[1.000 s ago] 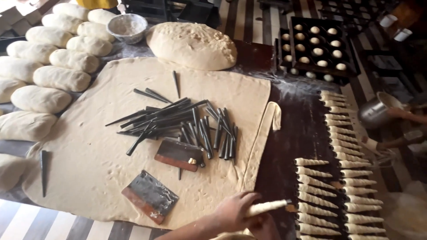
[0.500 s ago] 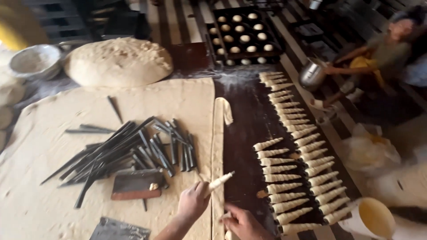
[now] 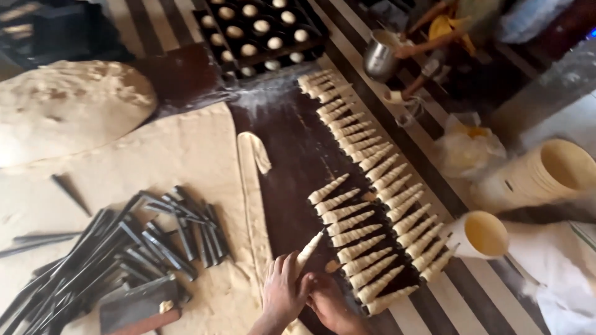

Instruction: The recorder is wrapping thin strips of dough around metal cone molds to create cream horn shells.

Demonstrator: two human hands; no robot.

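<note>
Left hand (image 3: 284, 286) and right hand (image 3: 329, 302) pinch dough-wrapped cone (image 3: 308, 251) together, just beside cone rows (image 3: 372, 186), tip outward matching them.

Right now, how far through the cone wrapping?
Done: two rows of dough-wrapped cones on the dark board. In hand: left hand and right hand hold one wrapped cone. Left: a pile of bare dark metal cones and a loose dough strip.
</note>
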